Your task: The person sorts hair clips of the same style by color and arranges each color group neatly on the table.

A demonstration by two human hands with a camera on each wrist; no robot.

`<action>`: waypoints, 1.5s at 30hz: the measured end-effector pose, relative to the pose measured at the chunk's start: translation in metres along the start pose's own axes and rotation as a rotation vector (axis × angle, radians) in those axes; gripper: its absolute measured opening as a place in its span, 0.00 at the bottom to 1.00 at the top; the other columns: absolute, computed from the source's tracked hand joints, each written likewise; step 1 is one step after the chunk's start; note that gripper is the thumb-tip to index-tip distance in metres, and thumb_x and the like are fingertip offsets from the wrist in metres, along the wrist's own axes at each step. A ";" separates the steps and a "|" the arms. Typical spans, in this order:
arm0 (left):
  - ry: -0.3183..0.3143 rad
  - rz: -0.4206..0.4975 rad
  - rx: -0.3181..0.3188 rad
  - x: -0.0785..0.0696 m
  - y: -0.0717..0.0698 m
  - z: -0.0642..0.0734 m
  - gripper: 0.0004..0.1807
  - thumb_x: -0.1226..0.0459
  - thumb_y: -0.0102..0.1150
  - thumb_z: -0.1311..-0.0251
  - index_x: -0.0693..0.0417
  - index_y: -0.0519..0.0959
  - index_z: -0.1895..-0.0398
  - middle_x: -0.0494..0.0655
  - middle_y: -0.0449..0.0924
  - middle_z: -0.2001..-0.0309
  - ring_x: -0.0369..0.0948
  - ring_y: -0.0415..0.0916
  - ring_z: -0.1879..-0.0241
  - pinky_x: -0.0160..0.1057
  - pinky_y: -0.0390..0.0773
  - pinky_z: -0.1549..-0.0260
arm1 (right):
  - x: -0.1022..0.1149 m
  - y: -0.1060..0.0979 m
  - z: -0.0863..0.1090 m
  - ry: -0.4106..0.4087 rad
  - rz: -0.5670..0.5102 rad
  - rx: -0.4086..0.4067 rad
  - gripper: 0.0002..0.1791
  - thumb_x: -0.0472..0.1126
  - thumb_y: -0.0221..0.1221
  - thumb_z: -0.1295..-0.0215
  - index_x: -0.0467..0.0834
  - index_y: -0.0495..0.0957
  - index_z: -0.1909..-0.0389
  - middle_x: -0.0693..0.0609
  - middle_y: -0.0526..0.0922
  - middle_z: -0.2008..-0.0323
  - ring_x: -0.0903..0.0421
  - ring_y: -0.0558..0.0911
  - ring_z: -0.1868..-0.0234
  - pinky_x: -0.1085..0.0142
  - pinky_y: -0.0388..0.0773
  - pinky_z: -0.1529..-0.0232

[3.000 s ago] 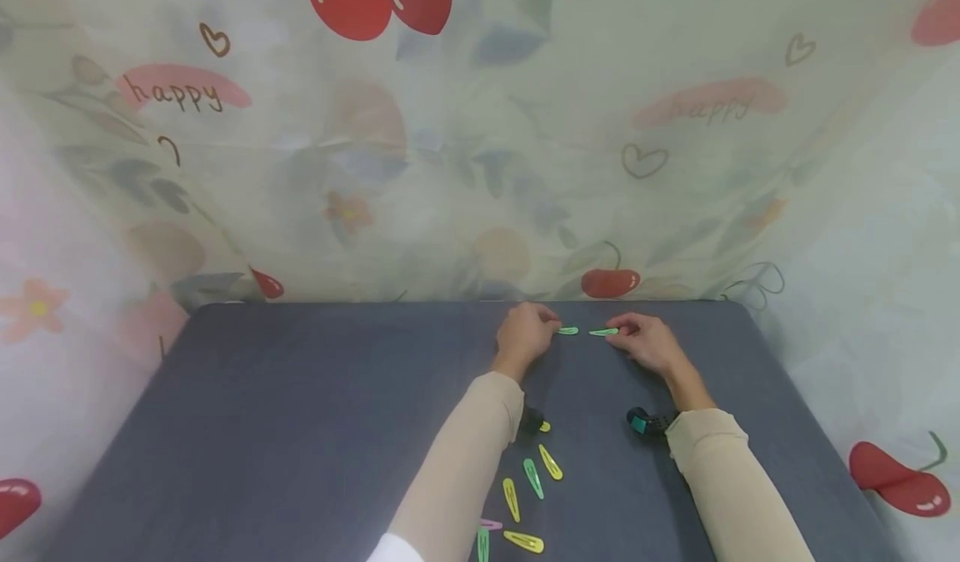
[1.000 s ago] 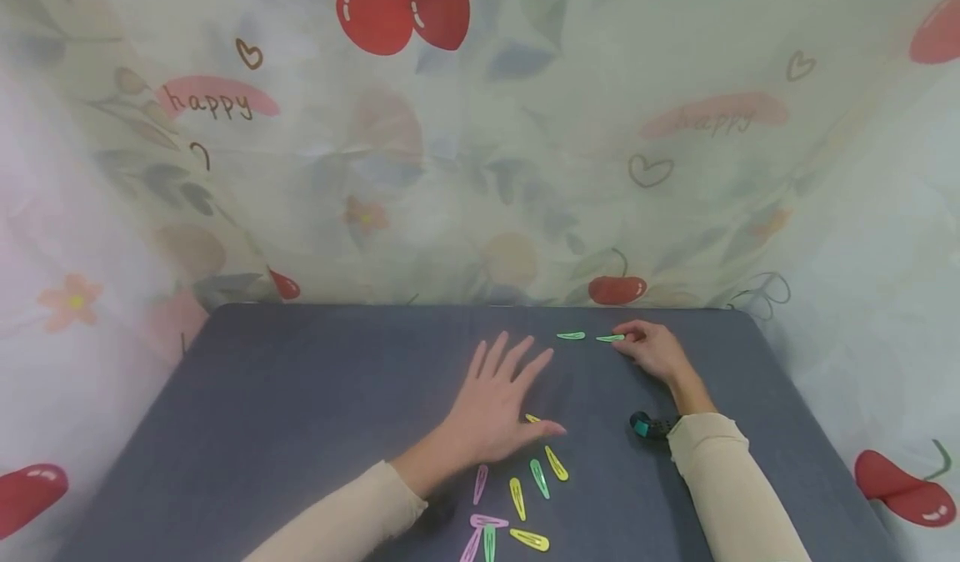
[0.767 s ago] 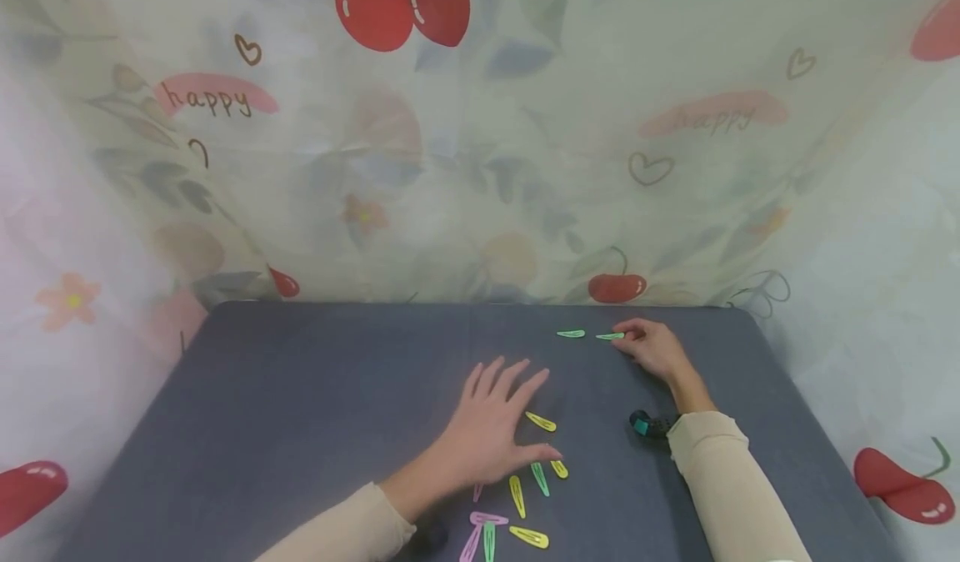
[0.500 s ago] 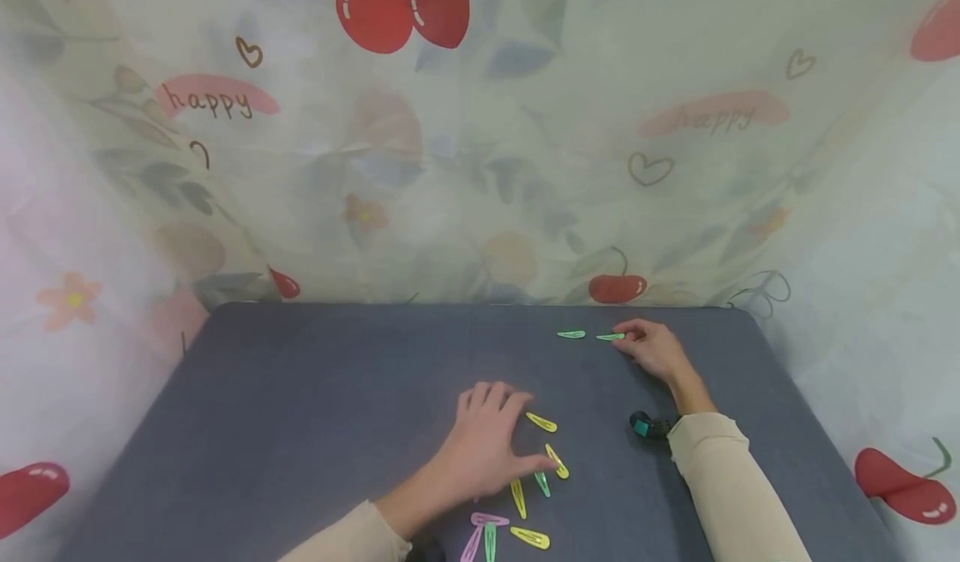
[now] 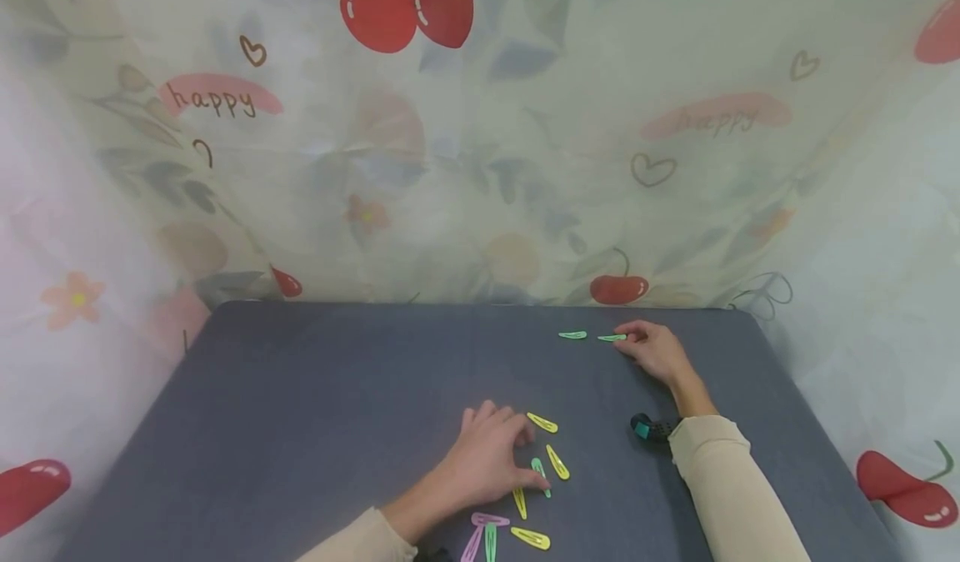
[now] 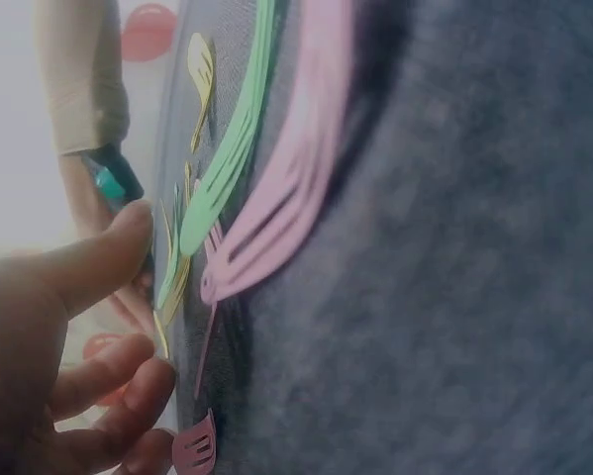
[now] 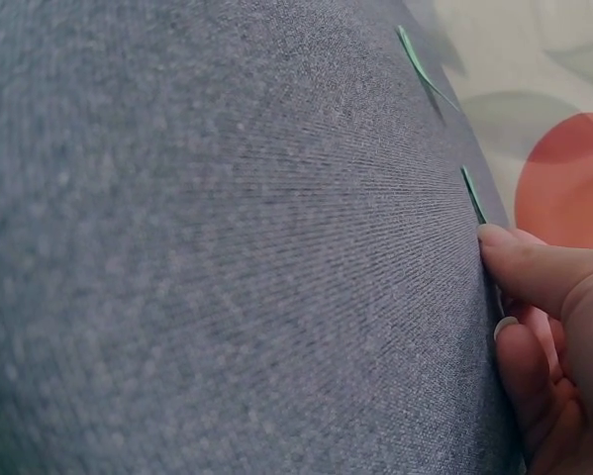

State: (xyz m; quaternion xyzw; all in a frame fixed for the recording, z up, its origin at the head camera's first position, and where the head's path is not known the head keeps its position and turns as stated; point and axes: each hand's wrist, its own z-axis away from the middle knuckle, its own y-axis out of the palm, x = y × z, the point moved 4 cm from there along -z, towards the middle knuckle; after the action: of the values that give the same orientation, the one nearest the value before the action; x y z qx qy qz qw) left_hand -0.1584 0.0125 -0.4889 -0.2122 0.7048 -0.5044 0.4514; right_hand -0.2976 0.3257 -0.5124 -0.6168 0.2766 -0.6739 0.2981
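Observation:
My right hand [image 5: 652,352] pinches the wide end of a green snap hair clip [image 5: 609,338] at the back right of the table. Another green hair clip [image 5: 573,335] lies just left of it, in line. My left hand [image 5: 483,462] hovers over the front clips, thumb and fingers bent and apart, nothing between them. By its thumb lies a green clip [image 5: 537,466]; a yellow clip [image 5: 542,423] is at its index finger. In the left wrist view, a pink clip [image 6: 276,218] and a green clip [image 6: 227,168] lie beyond the thumb [image 6: 113,259].
Another yellow clip [image 5: 557,462] lies right of the left hand. Nearer the front are a yellow clip [image 5: 531,539], a pink clip [image 5: 490,519] and more clips. Dark cloth covers the table [image 5: 315,395]; a printed curtain [image 5: 450,170] hangs behind its back edge.
My left hand has let go of the left green clip at the back, drawn toward the front clips, and bent its spread fingers. My right hand keeps its pinch in place.

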 end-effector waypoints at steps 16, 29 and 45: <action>-0.031 0.058 0.052 0.001 0.008 -0.009 0.11 0.46 0.79 0.55 0.32 0.83 0.77 0.28 0.73 0.73 0.32 0.61 0.66 0.42 0.60 0.57 | 0.000 0.000 0.000 -0.008 0.009 -0.016 0.17 0.46 0.61 0.28 0.42 0.81 0.44 0.47 0.81 0.62 0.57 0.79 0.67 0.64 0.73 0.63; -0.006 0.084 0.067 -0.002 0.005 -0.008 0.16 0.48 0.79 0.56 0.34 0.77 0.82 0.29 0.73 0.73 0.32 0.61 0.66 0.38 0.56 0.60 | -0.002 0.000 -0.001 -0.002 0.014 -0.017 0.17 0.46 0.61 0.28 0.42 0.81 0.44 0.47 0.81 0.61 0.57 0.79 0.65 0.64 0.74 0.62; -0.029 0.185 0.102 -0.002 -0.002 -0.012 0.09 0.61 0.63 0.33 0.39 0.89 0.55 0.32 0.76 0.69 0.29 0.68 0.68 0.36 0.61 0.60 | -0.001 0.001 -0.001 -0.003 0.013 -0.021 0.17 0.46 0.62 0.28 0.42 0.82 0.45 0.47 0.81 0.62 0.57 0.79 0.66 0.64 0.73 0.62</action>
State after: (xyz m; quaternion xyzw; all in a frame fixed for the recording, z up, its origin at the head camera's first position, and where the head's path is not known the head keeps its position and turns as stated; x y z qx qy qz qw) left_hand -0.1677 0.0198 -0.4849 -0.1299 0.6882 -0.4928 0.5164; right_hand -0.2980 0.3256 -0.5136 -0.6190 0.2873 -0.6682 0.2963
